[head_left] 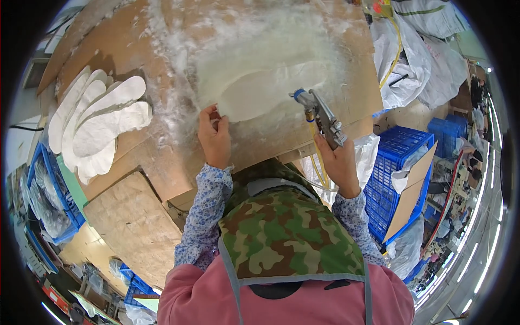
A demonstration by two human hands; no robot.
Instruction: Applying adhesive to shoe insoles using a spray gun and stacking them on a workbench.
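Closely bent, the left hand's (215,138) thumb and forefinger meet the left end of a pale, sole-shaped piece (265,95); whether they pinch it or merely press it, I cannot tell. The right hand (337,162) is wrapped around the handle of a metal spray gun (325,116), whose blue-ringed nozzle points left, just beside the piece's near edge. A yellow hose (320,162) hangs from the gun past the right wrist, in front of the camouflage apron (292,233). Underneath, the piece lies flat on a cardboard-covered table (352,103) smeared with whitish residue. Farther left, well apart from the left hand, a fanned pile of white sole shapes (103,119) takes up the table's side. A worn brown board (132,222) lies nearer the body. Off the right side stands a blue crate (392,157), partly hidden by a cardboard sheet (414,189); white sacks (406,59) crowd the far right corner. Another blue crate (70,222) holds clear plastic at left.
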